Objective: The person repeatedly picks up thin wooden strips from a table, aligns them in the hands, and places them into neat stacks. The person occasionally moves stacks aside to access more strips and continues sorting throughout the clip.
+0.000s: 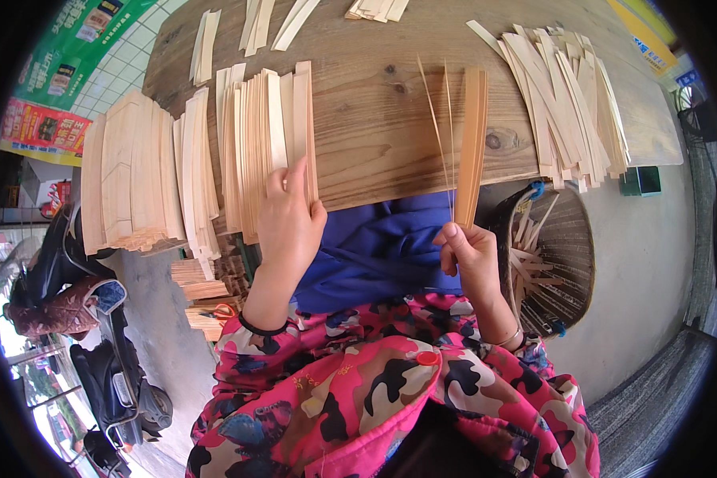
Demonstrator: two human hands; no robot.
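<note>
My right hand (469, 251) pinches the lower end of a darker wooden strip (473, 143), with two very thin slivers (450, 131) rising beside it, over the front edge of the wooden table (370, 131). On the left, my left hand (293, 209) rests its fingers on the near part of a row of thin wooden strips (251, 161) standing side by side; whether it grips one I cannot tell. The row's rightmost strips (303, 113) reach up past my fingertips. At the right of the table lies a loose, fanned heap of pale strips (564, 107).
Bundled strips (131, 173) and a narrower stack (197, 173) lie at the table's left; small groups (257, 24) lie along the far side. A woven basket (564, 269) with strip scraps stands below right. Orange-handled scissors (222, 312) rest on bundles below left. A scooter (107, 358) stands farther left.
</note>
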